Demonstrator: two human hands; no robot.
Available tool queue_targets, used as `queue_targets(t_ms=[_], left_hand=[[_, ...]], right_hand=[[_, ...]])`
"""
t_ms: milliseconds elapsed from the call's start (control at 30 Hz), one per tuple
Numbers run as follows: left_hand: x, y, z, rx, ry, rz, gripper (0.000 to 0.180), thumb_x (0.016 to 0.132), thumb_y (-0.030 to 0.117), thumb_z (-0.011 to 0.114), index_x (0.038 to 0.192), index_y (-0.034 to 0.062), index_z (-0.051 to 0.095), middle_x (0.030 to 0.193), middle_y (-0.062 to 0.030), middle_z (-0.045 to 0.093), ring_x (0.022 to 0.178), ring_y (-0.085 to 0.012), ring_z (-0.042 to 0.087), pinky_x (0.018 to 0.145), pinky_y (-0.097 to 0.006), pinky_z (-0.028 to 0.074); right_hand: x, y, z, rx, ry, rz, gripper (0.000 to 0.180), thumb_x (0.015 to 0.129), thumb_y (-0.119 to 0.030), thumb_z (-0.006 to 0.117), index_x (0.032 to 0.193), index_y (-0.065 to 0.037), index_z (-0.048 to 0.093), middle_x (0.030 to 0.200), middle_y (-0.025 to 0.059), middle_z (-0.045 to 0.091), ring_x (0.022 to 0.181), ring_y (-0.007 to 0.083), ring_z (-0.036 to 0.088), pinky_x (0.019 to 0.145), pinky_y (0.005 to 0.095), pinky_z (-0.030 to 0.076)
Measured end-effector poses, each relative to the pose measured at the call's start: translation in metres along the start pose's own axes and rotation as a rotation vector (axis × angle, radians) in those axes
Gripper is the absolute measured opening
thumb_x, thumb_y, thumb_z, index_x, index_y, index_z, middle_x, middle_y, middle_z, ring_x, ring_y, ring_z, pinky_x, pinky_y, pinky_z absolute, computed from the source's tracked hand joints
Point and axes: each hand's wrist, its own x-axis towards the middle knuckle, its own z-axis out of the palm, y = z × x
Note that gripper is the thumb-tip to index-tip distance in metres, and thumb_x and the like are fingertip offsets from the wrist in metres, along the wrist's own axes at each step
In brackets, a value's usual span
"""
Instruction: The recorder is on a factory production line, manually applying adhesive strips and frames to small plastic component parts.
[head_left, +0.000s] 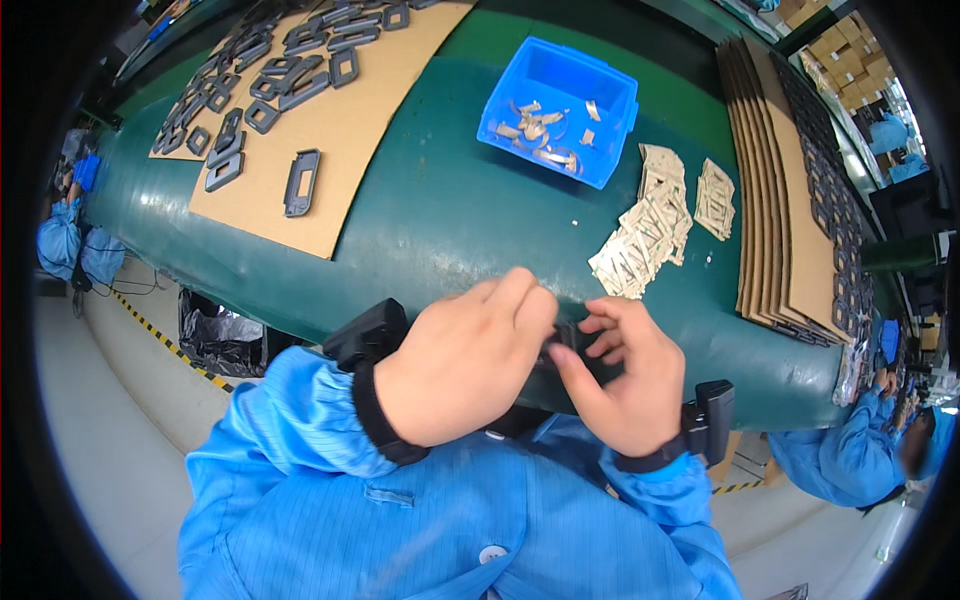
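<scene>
Long green-topped workbench (430, 215) running across; brown cardboard sheets (340, 150) laid at both ends. Pale grey floor (110, 430) below, marked with yellow-and-black striped tape (160, 340). Stacked cardboard boxes (850, 60) far right. Bright, even light.

Bright, even overhead light under heavy fisheye bend

The green table (450, 200) carried a soft sheen and only faint shadows; its straight edges curved strongly toward the rim, where a black vignette closed the corners. The centre stayed sharp, while the far right edge turned smeared and a face there was blurred.
</scene>
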Motion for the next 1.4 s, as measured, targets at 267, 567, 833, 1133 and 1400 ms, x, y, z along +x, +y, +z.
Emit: queue_targets(t_ms=[267, 567, 833, 1133, 1400], left_hand=[[0.09, -0.018, -0.048, -0.74, 0.071, 0.0, 0.013, 0.089, 0.012, 0.075, 0.093, 0.002, 0.067, 0.082, -0.0056, 0.069, 0.079, -0.0137, 0.067, 0.068, -0.028, 0.052], [0.102, -0.044, -0.002, -1.114, 0.188, -0.042, 0.012, 0.091, -0.004, 0.067, 0.103, -0.0024, 0.063, 0.111, -0.0114, 0.061, 0.1, -0.0206, 0.069, 0.08, -0.027, 0.058], [0.1, -0.056, -0.001, -0.669, 0.527, 0.053, 0.022, 0.074, -0.001, 0.082, 0.089, 0.006, 0.068, 0.12, -0.0115, 0.054, 0.103, -0.02, 0.056, 0.091, -0.034, 0.048], [0.103, -0.061, 0.001, -0.982, 0.381, -0.058, 0.016, 0.083, -0.005, 0.075, 0.095, 0.0035, 0.07, 0.127, -0.0104, 0.051, 0.103, -0.0137, 0.056, 0.089, -0.028, 0.051], [0.105, -0.066, 0.001, -1.067, 0.31, -0.058, 0.014, 0.086, -0.007, 0.071, 0.097, 0.0011, 0.069, 0.128, -0.0116, 0.05, 0.106, -0.013, 0.057, 0.088, -0.027, 0.052]], right_hand=[[0.064, -0.02, -0.045, 0.741, -0.025, 0.06, 0.03, 0.097, 0.003, 0.059, 0.126, 0.001, 0.052, 0.104, 0.0146, 0.069, 0.064, 0.01, 0.065, 0.053, 0.0193, 0.05], [0.092, 0.012, -0.01, 0.828, 0.134, -0.007, 0.018, 0.101, 0.0, 0.054, 0.119, 0.004, 0.055, 0.106, 0.02, 0.071, 0.082, 0.0217, 0.073, 0.069, 0.0264, 0.059], [0.085, 0.026, 0.01, 0.508, 0.269, -0.353, 0.026, 0.088, 0.011, 0.068, 0.111, 0.002, 0.061, 0.111, 0.0237, 0.071, 0.096, 0.0269, 0.073, 0.082, 0.0327, 0.058], [0.092, 0.03, 0.0, 0.272, 0.24, -0.421, 0.03, 0.079, 0.009, 0.077, 0.107, 0.001, 0.068, 0.11, 0.0236, 0.072, 0.096, 0.0345, 0.073, 0.082, 0.0371, 0.058], [0.098, 0.025, -0.007, 0.159, 0.224, -0.516, 0.032, 0.076, 0.009, 0.078, 0.106, 0.003, 0.068, 0.108, 0.0232, 0.072, 0.096, 0.0365, 0.073, 0.081, 0.0382, 0.058]])
